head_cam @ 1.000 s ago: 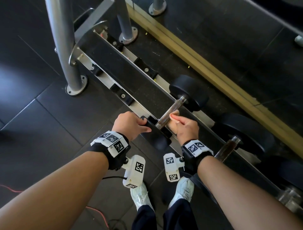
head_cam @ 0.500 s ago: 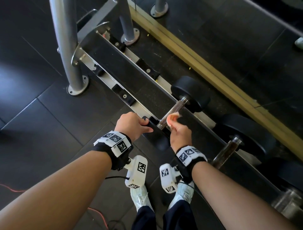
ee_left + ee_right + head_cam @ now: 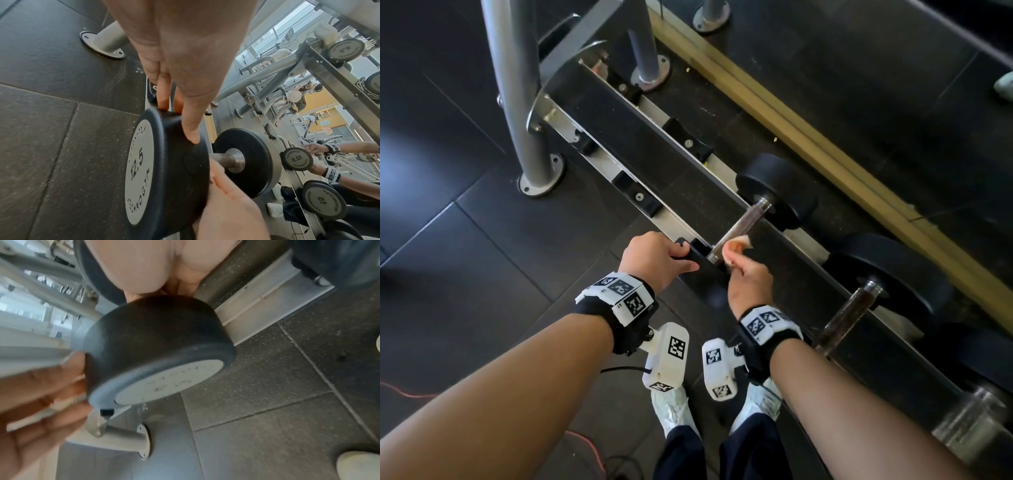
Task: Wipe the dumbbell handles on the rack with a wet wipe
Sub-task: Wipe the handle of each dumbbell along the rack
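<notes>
Our left hand (image 3: 654, 255) holds the near end of the dumbbell (image 3: 164, 170) on the rack (image 3: 640, 140). Our right hand (image 3: 748, 274) pinches the wipe (image 3: 729, 253) on its handle (image 3: 739, 228).

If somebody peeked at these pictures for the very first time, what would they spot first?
Probably the two hands at the black round-ended 12.5 dumbbell on the low grey metal rack. The left hand grips its near weight, while the right hand reaches to its shiny metal handle with a whitish wipe. A bigger black dumbbell sits to their right.
</notes>
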Tool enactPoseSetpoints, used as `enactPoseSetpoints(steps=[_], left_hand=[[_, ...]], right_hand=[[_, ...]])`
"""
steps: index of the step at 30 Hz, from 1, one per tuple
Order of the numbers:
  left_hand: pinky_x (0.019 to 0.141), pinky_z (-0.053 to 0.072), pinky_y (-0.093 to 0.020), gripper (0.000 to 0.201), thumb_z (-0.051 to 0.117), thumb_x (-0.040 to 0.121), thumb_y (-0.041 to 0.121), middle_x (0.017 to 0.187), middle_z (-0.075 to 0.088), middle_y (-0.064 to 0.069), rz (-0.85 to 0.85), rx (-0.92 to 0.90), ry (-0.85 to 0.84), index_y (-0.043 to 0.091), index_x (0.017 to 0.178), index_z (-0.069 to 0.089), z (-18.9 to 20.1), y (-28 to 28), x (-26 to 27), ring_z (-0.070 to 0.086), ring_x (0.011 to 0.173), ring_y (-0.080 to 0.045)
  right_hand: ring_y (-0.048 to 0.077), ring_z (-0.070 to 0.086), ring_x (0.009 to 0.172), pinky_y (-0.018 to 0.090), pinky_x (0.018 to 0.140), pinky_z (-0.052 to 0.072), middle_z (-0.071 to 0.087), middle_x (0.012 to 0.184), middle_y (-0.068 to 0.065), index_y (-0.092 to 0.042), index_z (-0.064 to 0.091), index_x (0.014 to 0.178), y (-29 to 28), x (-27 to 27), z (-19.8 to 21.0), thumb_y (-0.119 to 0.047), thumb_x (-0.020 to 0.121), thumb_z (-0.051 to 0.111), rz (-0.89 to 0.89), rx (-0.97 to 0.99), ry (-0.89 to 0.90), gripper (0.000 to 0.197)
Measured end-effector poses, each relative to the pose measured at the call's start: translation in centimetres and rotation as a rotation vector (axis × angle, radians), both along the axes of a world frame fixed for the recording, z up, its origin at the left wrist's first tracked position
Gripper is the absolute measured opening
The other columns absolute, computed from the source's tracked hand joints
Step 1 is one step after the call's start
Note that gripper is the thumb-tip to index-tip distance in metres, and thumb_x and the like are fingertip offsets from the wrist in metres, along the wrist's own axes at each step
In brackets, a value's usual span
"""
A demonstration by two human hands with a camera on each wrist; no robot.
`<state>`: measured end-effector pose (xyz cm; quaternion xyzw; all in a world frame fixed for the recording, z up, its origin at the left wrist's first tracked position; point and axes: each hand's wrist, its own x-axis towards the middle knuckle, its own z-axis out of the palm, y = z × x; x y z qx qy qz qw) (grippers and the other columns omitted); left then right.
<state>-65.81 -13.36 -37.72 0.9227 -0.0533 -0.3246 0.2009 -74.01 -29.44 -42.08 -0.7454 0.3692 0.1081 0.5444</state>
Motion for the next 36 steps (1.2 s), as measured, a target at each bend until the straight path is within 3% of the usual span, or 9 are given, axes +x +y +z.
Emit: enactPoseSetpoints(steps=[4,8,13,17,23,29,32,34,36], left_hand=[[0.071,0.038,-0.024,0.029,0.070,0.082,0.052,0.092,0.060,0.008,0.016,-0.007,-0.015,0.038,0.107,0.072,-0.2,-0.1,-0.3,0.056,0.088,-0.013],[0.064,0.038,-0.023,0.028,0.073,0.080,0.052,0.087,0.060,0.011,0.045,-0.022,-0.033,0.037,0.104,0.073,-0.3,-0.1,-0.5,0.057,0.084,-0.012],[0.067,0.040,-0.022,0.028,0.076,0.077,0.051,0.090,0.064,0.012,0.083,-0.057,-0.046,0.036,0.102,0.075,-0.7,0.1,-0.6,0.059,0.086,-0.011],[0.067,0.041,-0.021,0.031,0.077,0.077,0.051,0.095,0.066,0.012,0.093,-0.067,-0.041,0.037,0.105,0.074,-0.8,0.1,-0.6,0.060,0.088,-0.011],[0.068,0.040,-0.021,0.031,0.076,0.078,0.049,0.095,0.066,0.011,0.099,-0.069,-0.025,0.037,0.107,0.073,-0.7,0.1,-0.5,0.059,0.088,-0.010],[0.061,0.035,-0.018,0.034,0.072,0.080,0.054,0.098,0.062,0.014,0.028,-0.026,-0.028,0.040,0.111,0.071,-0.8,0.2,-0.1,0.055,0.089,-0.008],[0.057,0.031,-0.015,0.033,0.072,0.079,0.054,0.093,0.060,0.015,0.023,-0.020,-0.036,0.040,0.109,0.071,-0.8,0.2,-0.2,0.054,0.083,-0.007],[0.056,0.031,-0.015,0.033,0.074,0.079,0.054,0.092,0.061,0.016,0.042,-0.032,-0.036,0.039,0.108,0.072,-0.9,0.2,-0.3,0.054,0.082,-0.007],[0.058,0.033,-0.015,0.032,0.075,0.077,0.053,0.095,0.065,0.014,0.064,-0.048,-0.034,0.039,0.106,0.073,-1.0,0.3,-0.4,0.056,0.084,-0.008]], right_hand=[[0.008,0.066,0.104,0.007,0.087,0.045,0.074,0.104,-0.010,-0.022,0.077,0.109,-1.3,-0.7,0.3,-0.008,0.095,0.054,0.068,0.031,-0.002,0.030],[0.011,0.067,0.096,0.009,0.069,0.050,0.072,0.108,-0.004,-0.023,0.074,0.113,-3.4,0.9,-0.2,-0.014,0.092,0.062,-0.400,0.063,-0.030,0.025],[0.015,0.064,0.107,0.034,0.101,0.048,0.068,0.123,0.001,-0.028,0.068,0.124,-3.7,4.0,-1.2,-0.019,0.097,0.057,-0.454,0.135,-0.074,0.030],[0.004,0.062,0.106,0.030,0.101,0.045,0.065,0.125,-0.009,-0.033,0.058,0.134,-2.6,4.4,-1.6,-0.014,0.096,0.056,-0.392,0.199,-0.077,0.043],[0.016,0.069,0.100,0.040,0.099,0.052,0.073,0.102,-0.004,-0.023,0.068,0.125,-2.1,4.2,-1.6,-0.035,0.096,0.061,-0.535,0.301,-0.124,0.032],[0.006,0.072,0.087,0.025,0.081,0.059,0.071,0.101,-0.008,-0.030,0.072,0.107,-0.8,2.3,-2.1,-0.008,0.095,0.061,-0.545,0.306,-0.080,0.027],[0.010,0.071,0.092,0.032,0.086,0.058,0.069,0.104,-0.008,-0.030,0.069,0.118,-1.9,2.0,-2.2,-0.007,0.094,0.061,-0.497,0.306,-0.039,0.035],[0.015,0.067,0.104,0.042,0.100,0.052,0.067,0.105,-0.010,-0.027,0.060,0.132,-3.3,3.2,-2.4,-0.008,0.094,0.059,-0.503,0.265,-0.024,0.043],[0.020,0.065,0.111,0.045,0.107,0.046,0.070,0.113,-0.004,-0.027,0.065,0.127,-4.0,4.6,-2.3,-0.007,0.094,0.059,-0.488,0.240,-0.021,0.039]])
